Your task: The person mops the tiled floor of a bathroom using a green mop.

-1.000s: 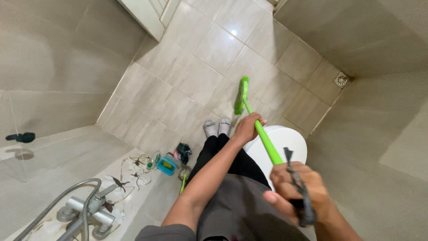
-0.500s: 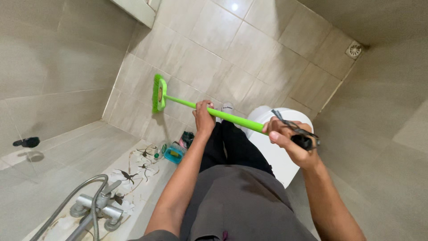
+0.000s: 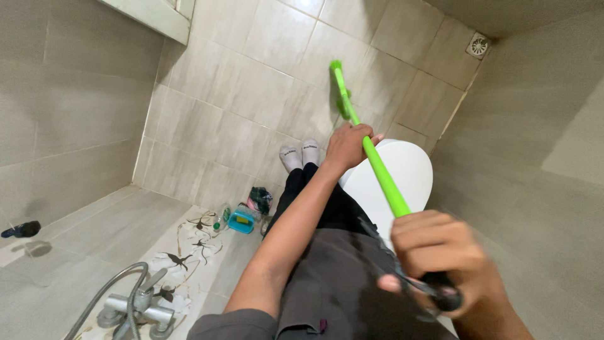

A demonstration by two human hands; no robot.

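You stand in a small room lined with beige tiles, and the tiled floor (image 3: 251, 69) fills most of the view below you. A white toilet lid (image 3: 409, 173) sits just ahead of your legs, to the right of your feet in grey socks (image 3: 301, 154). To the left runs a pale bathtub ledge (image 3: 94, 233), with a chrome mixer tap (image 3: 135, 307) and its grey hose at the near end. Brown streaks stain the ledge beyond the tap.

The long green mop (image 3: 371, 157) crosses the middle of the view, slanting from your right hand up and away to the floor. Its green head (image 3: 340, 88) rests on the floor tiles beyond the toilet, well past your feet.

Your left hand (image 3: 347, 146) grips the green handle about midway along, over the near edge of the toilet lid, fingers wrapped round the shaft. Your right hand (image 3: 440, 258) is closest to the camera and slightly blurred; its fingers are curled tight round the dark grip at the handle's near end.

On the ledge near your left leg sits a small turquoise container (image 3: 241, 220), with a dark bundle (image 3: 260, 198) just behind it. A round floor drain (image 3: 478, 44) lies in the far right corner, and a dark object (image 3: 22, 229) lies at the far left edge.
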